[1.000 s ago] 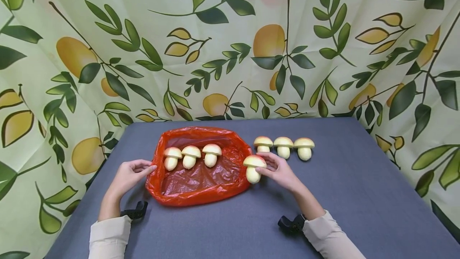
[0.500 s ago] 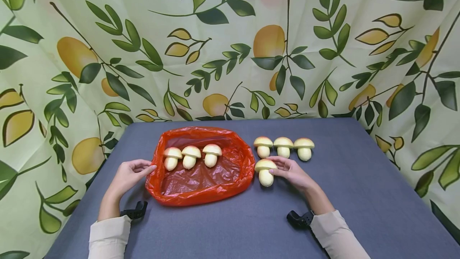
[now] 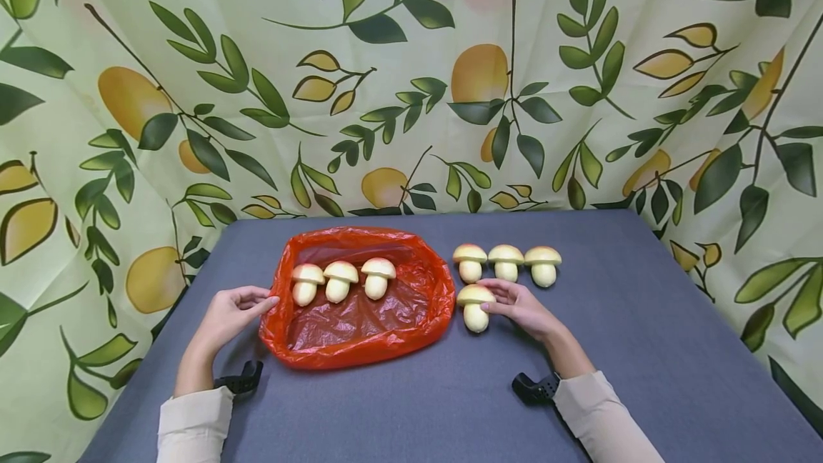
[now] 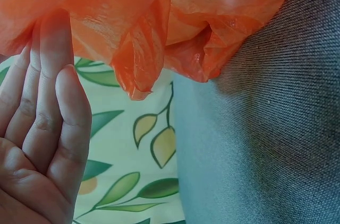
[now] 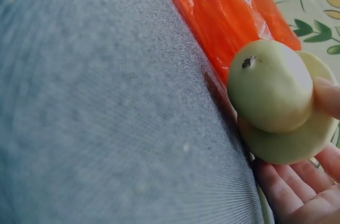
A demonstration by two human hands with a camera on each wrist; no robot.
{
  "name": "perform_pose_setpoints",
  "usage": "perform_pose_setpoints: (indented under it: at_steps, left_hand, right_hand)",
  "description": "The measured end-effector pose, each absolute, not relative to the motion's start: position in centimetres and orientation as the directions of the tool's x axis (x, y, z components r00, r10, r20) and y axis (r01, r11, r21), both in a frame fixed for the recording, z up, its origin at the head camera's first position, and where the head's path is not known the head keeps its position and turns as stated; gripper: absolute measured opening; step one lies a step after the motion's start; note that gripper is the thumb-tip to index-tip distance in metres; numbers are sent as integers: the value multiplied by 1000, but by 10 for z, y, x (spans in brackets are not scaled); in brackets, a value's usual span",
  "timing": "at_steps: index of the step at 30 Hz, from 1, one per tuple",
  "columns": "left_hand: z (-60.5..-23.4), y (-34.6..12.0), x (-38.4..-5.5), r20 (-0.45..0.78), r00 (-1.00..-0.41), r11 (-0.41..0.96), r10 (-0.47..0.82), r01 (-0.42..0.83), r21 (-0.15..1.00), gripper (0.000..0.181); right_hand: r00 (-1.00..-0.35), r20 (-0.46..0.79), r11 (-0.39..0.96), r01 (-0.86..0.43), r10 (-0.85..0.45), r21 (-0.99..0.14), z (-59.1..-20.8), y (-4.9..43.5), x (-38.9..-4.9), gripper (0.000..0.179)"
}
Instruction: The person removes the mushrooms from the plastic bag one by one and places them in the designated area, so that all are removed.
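Note:
My right hand (image 3: 522,311) holds a toy mushroom (image 3: 476,311) between thumb and fingers, just outside the right rim of a red plastic bag (image 3: 360,359). In the right wrist view the thumb lies on the mushroom (image 5: 271,86), whose stem end faces the camera, with fingers under the cap. My left hand (image 3: 234,313) is at the bag's left rim. The left wrist view shows its fingers (image 4: 48,86) extended along the orange-red plastic (image 4: 122,17), their tips hidden by it, and the thumb beside them. Inside the spread bag lie three similar mushrooms (image 3: 339,281) in a row.
Behind the right hand, three more mushrooms (image 3: 505,263) lie side by side on the grey-blue tabletop (image 3: 617,320). A curtain (image 3: 411,91) with leaves and yellow fruit hangs behind and around the table. Black wrist devices (image 3: 536,389) sit at both cuffs.
The right hand has moved right with its mushroom, from over the bag's right rim to the table beside it, and stays there over the last half second. The left hand has kept its place.

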State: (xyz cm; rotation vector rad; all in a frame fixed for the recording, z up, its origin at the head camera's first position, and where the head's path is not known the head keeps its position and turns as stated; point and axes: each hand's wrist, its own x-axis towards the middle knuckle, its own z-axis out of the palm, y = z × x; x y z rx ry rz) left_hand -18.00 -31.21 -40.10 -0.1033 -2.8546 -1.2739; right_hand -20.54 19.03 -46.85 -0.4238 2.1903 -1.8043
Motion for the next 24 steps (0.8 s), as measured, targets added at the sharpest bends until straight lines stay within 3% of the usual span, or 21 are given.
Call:
perform_pose_setpoints:
  at_steps: [24]
  left_hand:
    - [-401,-313,-179,45,-998,669,46,64,740,33]
  right_hand:
    - [-923,-33,241,-66,-385,-968,-466,190,-206,60]
